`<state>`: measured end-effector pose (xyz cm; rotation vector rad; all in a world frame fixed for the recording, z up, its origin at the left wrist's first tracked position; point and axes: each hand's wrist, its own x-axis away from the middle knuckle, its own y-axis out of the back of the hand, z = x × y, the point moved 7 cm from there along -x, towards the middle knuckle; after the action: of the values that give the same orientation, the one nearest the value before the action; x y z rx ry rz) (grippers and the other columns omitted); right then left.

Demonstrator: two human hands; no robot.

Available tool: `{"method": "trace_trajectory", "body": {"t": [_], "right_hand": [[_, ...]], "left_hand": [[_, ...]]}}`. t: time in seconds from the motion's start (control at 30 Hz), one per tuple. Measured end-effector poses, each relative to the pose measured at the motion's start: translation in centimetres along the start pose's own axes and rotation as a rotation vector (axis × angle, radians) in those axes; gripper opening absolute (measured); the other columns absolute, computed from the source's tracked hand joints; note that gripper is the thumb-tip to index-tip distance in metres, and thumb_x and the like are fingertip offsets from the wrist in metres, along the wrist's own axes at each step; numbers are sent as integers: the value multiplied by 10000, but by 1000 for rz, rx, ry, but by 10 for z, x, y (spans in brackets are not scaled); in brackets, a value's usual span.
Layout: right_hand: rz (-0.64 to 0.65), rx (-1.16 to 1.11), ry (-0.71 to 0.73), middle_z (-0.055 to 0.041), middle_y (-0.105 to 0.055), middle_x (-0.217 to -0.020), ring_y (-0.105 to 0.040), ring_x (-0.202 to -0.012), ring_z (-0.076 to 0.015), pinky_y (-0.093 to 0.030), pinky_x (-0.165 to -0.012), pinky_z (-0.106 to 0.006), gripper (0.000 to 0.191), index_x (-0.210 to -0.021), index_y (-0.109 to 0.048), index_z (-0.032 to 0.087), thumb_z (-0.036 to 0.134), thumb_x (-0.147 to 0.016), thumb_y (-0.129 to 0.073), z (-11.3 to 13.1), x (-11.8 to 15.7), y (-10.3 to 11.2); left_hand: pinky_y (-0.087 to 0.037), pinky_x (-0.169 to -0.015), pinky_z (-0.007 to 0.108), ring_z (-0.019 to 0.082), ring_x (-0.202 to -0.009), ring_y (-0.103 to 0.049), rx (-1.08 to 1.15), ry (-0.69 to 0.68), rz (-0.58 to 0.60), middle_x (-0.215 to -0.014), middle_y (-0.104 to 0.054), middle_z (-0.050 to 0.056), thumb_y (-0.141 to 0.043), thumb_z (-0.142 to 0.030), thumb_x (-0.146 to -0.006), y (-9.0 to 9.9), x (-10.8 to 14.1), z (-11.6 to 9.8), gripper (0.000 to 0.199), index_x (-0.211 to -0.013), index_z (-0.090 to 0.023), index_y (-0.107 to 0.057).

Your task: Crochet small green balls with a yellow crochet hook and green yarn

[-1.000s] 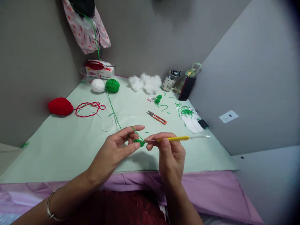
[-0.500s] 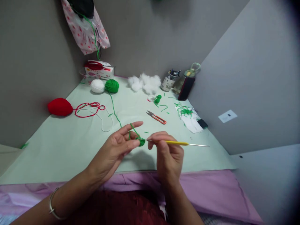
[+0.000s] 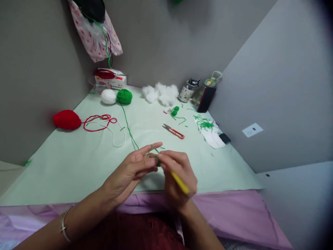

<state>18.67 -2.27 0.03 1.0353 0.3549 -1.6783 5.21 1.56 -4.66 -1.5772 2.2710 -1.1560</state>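
Near the table's front edge, my left hand (image 3: 132,168) pinches a small green crochet piece (image 3: 158,162), mostly hidden by fingers. Green yarn (image 3: 127,122) runs from a green ball (image 3: 124,96) to this hand and over its raised index finger. My right hand (image 3: 179,175) grips the yellow handle of a crochet hook (image 3: 180,182), blurred and slanting down to the right. Its fingertips meet the green piece, and the hook's tip is hidden there.
Orange snips (image 3: 173,131) lie beyond my hands. White stuffing (image 3: 161,93), a pen holder (image 3: 186,92) and a dark phone (image 3: 206,99) stand behind. At left are a red yarn ball (image 3: 67,119) and a white one (image 3: 108,97); green scraps (image 3: 206,125) lie right.
My right hand has turned and come closer to my left, swinging the hook's handle from level to slanting downward. My left hand has shifted slightly right and down, its index finger lower.
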Motion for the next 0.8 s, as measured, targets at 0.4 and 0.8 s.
{"method": "trace_trajectory", "body": {"t": [0.4,0.8], "right_hand": [[-39,-556,-541,-31,-752,-892,-642,-706,-138,-544,-689,-309,153,-970,-799,236,321,-994,-674,-37,-4,-10],[-12,-472,-467,-30,-776,-897,-697,-700,-139,-587,-679,-307,204,-990,-732,230,280,-1063,-548,-25,-7,-1]], "left_hand": [[-461,-925,301,183,-953,-642,-217,-225,17,-947,-745,10,-842,-304,-870,-4,4,-15,298,-1167,-304,-827],[-413,-804,265,157,-844,-540,-372,-260,-68,-901,-645,-5,-837,-349,-863,7,6,-21,321,-1183,-320,-823]]}}
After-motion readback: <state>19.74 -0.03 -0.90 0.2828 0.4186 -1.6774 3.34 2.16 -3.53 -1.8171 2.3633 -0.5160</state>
